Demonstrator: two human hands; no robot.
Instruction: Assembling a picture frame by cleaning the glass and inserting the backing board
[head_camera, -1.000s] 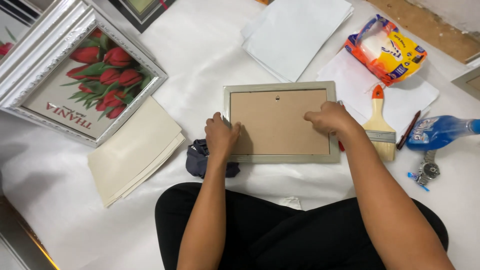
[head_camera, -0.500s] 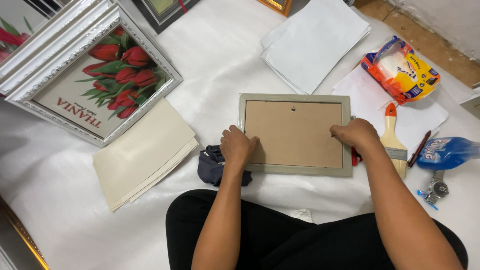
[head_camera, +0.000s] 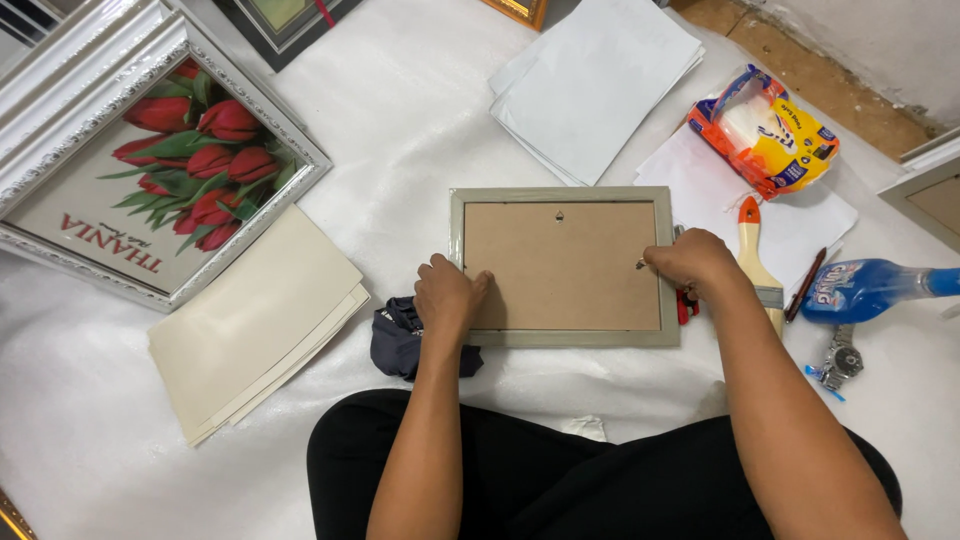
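Grey-green picture frame (head_camera: 563, 196) face-down at centre; left hand (head_camera: 447, 295) flat, steadying brown backing board (head_camera: 560, 265); right hand (head_camera: 690, 262) pinching edge clip.

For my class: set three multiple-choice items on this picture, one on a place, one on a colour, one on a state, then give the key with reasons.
1. Where does the paintbrush lie?
A. right of the small frame
B. on the tulip picture
C. on the cream sheets

2. What colour is the spray bottle?
A. green
B. blue
C. red

3. How does the small frame lie?
A. upright
B. back up, flat
C. glass up

Key: A, it lies beside the right hand; B, its body is clear blue; B, brown backing board faces up, with the left hand on it.
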